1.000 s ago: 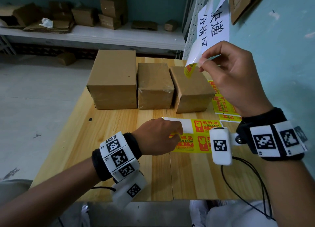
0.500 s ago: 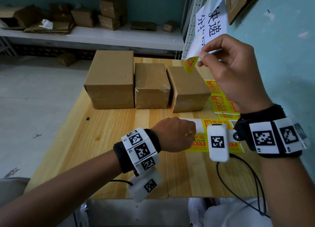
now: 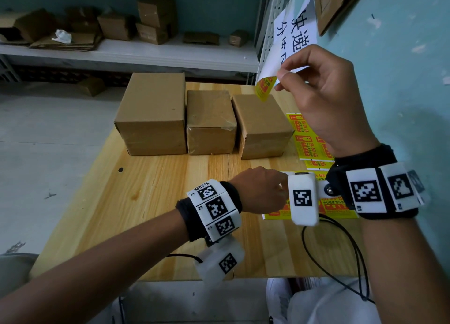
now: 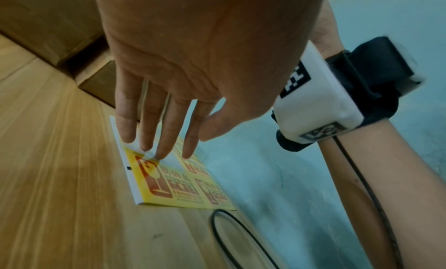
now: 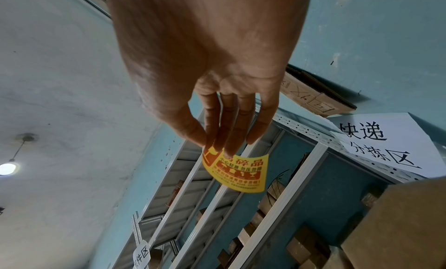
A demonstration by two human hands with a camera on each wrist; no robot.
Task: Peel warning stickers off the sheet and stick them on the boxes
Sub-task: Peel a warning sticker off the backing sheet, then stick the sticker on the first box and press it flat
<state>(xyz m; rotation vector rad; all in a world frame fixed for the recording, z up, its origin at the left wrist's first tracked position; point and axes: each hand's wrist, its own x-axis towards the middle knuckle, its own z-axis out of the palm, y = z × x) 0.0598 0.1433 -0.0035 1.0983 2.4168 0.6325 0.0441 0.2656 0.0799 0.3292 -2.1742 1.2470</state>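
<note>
Since earlier: left hand [image 3: 261, 189] has slid right, flat fingers [image 4: 166, 143] pinning sheet [image 4: 173, 185] to worktop [image 3: 146, 189]; right hand [image 3: 326, 97] pinches sticker [image 5: 239, 170] high, adhesive kept off boxes [image 3: 209, 121].

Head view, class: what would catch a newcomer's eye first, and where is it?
Probably the yellow warning sticker pinched in the raised right hand, above the rightmost of three cardboard boxes lined across the wooden table. Next, the left hand pressing straight fingers on the sticker sheet at the table's right side.
</note>
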